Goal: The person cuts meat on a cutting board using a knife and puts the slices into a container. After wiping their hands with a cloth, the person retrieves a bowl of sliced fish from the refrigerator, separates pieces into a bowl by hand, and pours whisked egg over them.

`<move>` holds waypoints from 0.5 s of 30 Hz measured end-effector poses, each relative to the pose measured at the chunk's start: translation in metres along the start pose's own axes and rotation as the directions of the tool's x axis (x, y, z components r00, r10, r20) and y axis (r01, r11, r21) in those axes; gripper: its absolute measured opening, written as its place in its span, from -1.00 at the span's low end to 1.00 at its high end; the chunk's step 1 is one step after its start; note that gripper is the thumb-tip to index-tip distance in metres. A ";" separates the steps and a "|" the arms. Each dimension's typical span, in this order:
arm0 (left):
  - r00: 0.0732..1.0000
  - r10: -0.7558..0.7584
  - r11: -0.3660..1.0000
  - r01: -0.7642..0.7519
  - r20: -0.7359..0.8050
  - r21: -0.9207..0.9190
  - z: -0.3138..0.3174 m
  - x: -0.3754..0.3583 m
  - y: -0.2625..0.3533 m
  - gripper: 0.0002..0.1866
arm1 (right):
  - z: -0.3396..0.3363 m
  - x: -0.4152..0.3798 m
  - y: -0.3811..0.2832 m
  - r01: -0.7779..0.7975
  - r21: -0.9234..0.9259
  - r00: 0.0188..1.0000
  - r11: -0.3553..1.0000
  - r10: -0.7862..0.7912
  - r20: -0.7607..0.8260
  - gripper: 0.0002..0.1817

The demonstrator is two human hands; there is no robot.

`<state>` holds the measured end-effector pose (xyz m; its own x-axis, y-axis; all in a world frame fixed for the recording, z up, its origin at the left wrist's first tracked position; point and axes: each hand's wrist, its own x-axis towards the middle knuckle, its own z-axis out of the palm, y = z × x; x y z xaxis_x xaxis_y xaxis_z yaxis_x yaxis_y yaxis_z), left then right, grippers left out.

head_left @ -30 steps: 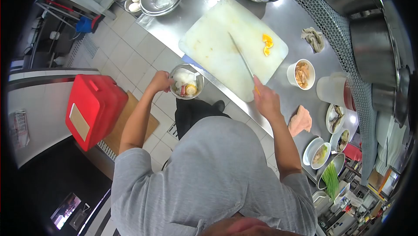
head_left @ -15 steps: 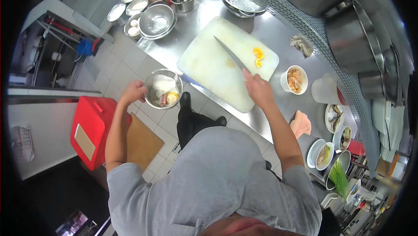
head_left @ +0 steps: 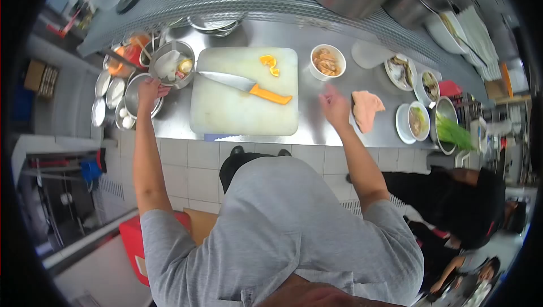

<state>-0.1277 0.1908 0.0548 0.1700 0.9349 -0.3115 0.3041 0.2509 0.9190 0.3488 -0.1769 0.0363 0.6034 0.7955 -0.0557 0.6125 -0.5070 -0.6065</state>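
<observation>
My left hand (head_left: 151, 88) is closed on the near rim of a steel bowl (head_left: 188, 52), which has scraps and a lemon piece inside and sits left of the white cutting board (head_left: 243, 120). A knife (head_left: 270, 94) with an orange handle lies on the board, below some orange pieces (head_left: 269, 61). My right hand (head_left: 335, 104), slightly blurred, is just below a white tub of orange-pink pieces (head_left: 327, 62); its fingers are apart and hold nothing. Right of that hand lies a pale pink slab (head_left: 366, 110).
Plates and bowls of food (head_left: 419, 121) and green stalks (head_left: 452, 132) stand at the right. Steel bowls and containers (head_left: 115, 92) crowd the left end. A mesh shelf (head_left: 271, 4) with pots overhangs the counter. Other people (head_left: 452, 199) are at lower right.
The view has turned toward the counter. My left hand has brought the bowl from over the floor to the counter's left side. My right hand has let go of the knife and moved right.
</observation>
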 end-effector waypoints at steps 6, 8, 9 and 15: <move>0.994 -0.022 0.997 0.029 0.105 -0.070 0.004 0.048 -0.006 -0.84 | 0.011 0.035 0.029 0.090 -0.228 0.947 0.969 -0.154 -0.281 -0.62; 0.990 -0.061 0.980 0.085 0.131 -0.182 0.002 0.061 -0.014 -0.89 | 0.012 0.033 0.034 0.070 -0.247 0.951 0.966 -0.139 -0.275 -0.67; 0.991 -0.070 0.978 0.091 0.114 -0.186 0.002 0.064 -0.017 -0.89 | 0.010 0.028 0.032 0.037 -0.257 0.962 0.966 -0.104 -0.251 -0.70; 0.987 -0.078 0.974 0.106 0.144 -0.199 -0.002 0.069 -0.017 -0.85 | -0.002 -0.060 0.040 0.100 -0.167 0.960 0.981 -0.139 -0.243 -0.78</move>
<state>-0.1232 0.2522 0.0185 0.2787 0.8667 -0.4137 0.1274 0.3936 0.9104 0.3380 -0.2449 0.0167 0.6184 0.7533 0.2239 0.7463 -0.4736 -0.4678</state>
